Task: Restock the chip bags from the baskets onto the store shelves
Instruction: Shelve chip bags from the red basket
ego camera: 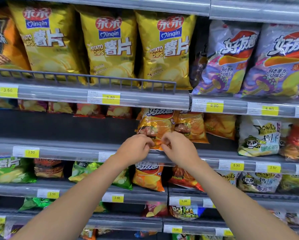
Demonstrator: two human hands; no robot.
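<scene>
1. Seating the orange chip bag [154,124] in the front row of the middle shelf [67,129], just left of a matching orange bag [191,126] and touching it.
2. The left hand [136,147] and right hand [177,147] sit close together. Both have fingers curled, pinching the bag's bottom seam right at the front price rail [67,151].
3. The bag stands roughly upright with its top tucked under the shelf above. The bottom edge looks to overhang the rail slightly.
4. Doing it well, as I judge it: push the bottom seam back behind the rail so it rests on the shelf deck, not the lip. Keep the face forward and square with the neighbour.
5. Pinch lightly and on the seam only. Squeezing the body risks crushed chips or a popped bag.
6. Left of the bag the shelf front is bare, with small bags far back, so there's room for more facings.
7. Baskets not in view, so I can't tell how much stock remains.
</scene>
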